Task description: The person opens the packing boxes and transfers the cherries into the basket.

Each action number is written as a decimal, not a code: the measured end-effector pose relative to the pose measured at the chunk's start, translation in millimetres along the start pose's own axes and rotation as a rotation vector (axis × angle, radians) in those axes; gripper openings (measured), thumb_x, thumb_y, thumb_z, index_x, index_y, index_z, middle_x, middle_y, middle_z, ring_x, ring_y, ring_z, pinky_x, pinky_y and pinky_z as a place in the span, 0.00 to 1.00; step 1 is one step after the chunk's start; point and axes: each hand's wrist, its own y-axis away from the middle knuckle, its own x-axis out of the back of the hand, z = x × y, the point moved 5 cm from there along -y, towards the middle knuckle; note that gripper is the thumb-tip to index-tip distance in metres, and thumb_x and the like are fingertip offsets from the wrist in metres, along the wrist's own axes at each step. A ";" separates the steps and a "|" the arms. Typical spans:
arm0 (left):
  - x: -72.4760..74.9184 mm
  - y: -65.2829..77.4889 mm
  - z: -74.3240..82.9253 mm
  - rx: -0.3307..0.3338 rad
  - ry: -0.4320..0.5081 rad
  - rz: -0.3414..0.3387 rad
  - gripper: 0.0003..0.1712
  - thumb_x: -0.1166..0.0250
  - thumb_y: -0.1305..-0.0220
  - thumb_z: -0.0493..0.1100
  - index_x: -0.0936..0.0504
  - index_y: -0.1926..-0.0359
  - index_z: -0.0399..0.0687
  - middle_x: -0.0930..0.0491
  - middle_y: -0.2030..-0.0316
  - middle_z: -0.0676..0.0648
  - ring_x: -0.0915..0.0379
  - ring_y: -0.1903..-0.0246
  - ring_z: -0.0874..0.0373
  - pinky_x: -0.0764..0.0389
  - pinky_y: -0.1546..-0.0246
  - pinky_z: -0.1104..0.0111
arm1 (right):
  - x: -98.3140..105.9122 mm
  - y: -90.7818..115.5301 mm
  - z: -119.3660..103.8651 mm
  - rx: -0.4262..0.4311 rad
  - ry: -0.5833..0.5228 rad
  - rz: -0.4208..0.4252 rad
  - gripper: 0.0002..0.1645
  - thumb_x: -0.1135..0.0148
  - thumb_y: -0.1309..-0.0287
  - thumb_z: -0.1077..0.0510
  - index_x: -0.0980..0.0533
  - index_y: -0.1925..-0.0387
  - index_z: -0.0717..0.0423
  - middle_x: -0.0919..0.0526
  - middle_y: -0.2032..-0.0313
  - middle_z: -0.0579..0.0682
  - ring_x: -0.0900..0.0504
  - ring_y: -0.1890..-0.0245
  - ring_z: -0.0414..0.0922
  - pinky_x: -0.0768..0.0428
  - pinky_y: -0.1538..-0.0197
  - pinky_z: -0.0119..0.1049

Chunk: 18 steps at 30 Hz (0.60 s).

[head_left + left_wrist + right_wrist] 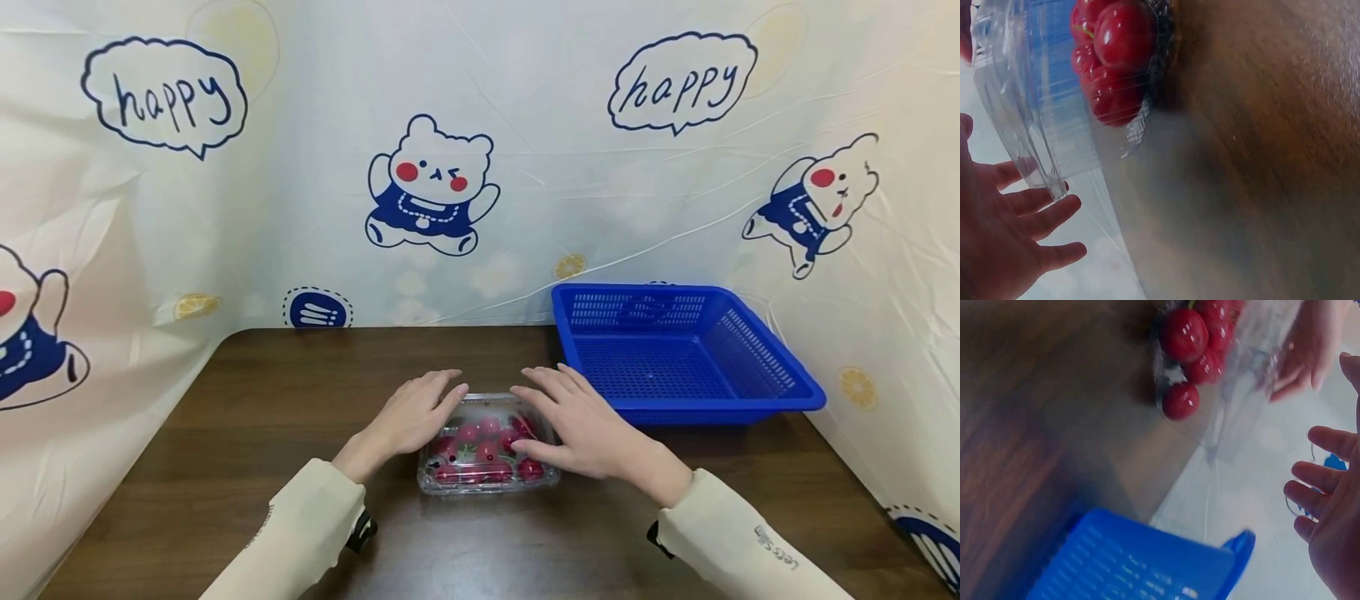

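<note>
A clear plastic clamshell box (480, 486) lies on the table with several red cherries (487, 450) inside, some with green stems. At the box's left side is my left hand (411, 417), fingers extended near its upper edge; in the left wrist view the fingers (1050, 219) are spread beside the box's corner. My right hand (588, 425) hovers at the right side, its fingers straight and partly over the lid. The right wrist view shows those fingers (1319, 478) apart from the box, holding nothing. The lid looks closed in the head view.
A blue perforated plastic basket (682, 411) stands at the back right, behind my right hand. The dark wooden table (247, 467) ends at a printed cloth (315, 208) that hangs along the back and both sides.
</note>
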 end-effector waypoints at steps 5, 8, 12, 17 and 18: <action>-5.4 -0.8 2.8 -0.027 -0.022 0.008 0.31 0.57 0.26 0.58 0.30 0.35 0.43 0.27 0.36 0.38 0.33 0.37 0.41 0.37 0.36 0.44 | -12.9 -2.2 -7.4 0.037 -0.036 -0.020 0.40 0.47 0.41 0.32 0.31 0.36 0.53 0.30 0.33 0.58 0.37 0.32 0.52 0.42 0.30 0.59; -10.3 -0.4 2.9 -0.036 -0.009 -0.004 0.30 0.56 0.27 0.57 0.31 0.34 0.44 0.28 0.36 0.39 0.34 0.37 0.42 0.37 0.36 0.44 | -20.5 -0.5 -11.2 0.047 -0.073 -0.039 0.41 0.49 0.40 0.32 0.33 0.34 0.54 0.32 0.32 0.59 0.37 0.31 0.52 0.39 0.31 0.58; -18.4 1.3 3.2 -0.077 0.021 -0.020 0.31 0.55 0.27 0.58 0.32 0.33 0.47 0.29 0.35 0.40 0.36 0.35 0.44 0.38 0.35 0.44 | -33.1 2.8 -15.9 0.040 -0.090 -0.068 0.43 0.52 0.38 0.30 0.36 0.32 0.54 0.36 0.30 0.60 0.39 0.30 0.53 0.36 0.33 0.57; -21.0 3.4 4.3 -0.158 0.046 0.022 0.28 0.55 0.27 0.56 0.32 0.33 0.48 0.28 0.35 0.42 0.37 0.34 0.46 0.39 0.34 0.44 | -44.4 4.8 -21.6 0.038 -0.048 -0.064 0.44 0.53 0.38 0.30 0.37 0.32 0.54 0.37 0.30 0.61 0.41 0.29 0.54 0.36 0.33 0.58; -20.8 3.6 4.4 -0.162 0.048 0.024 0.28 0.54 0.27 0.56 0.32 0.33 0.49 0.28 0.35 0.42 0.37 0.35 0.46 0.39 0.34 0.45 | -45.5 4.8 -22.2 0.043 -0.041 -0.054 0.43 0.53 0.38 0.30 0.37 0.32 0.54 0.37 0.30 0.61 0.42 0.29 0.54 0.36 0.33 0.58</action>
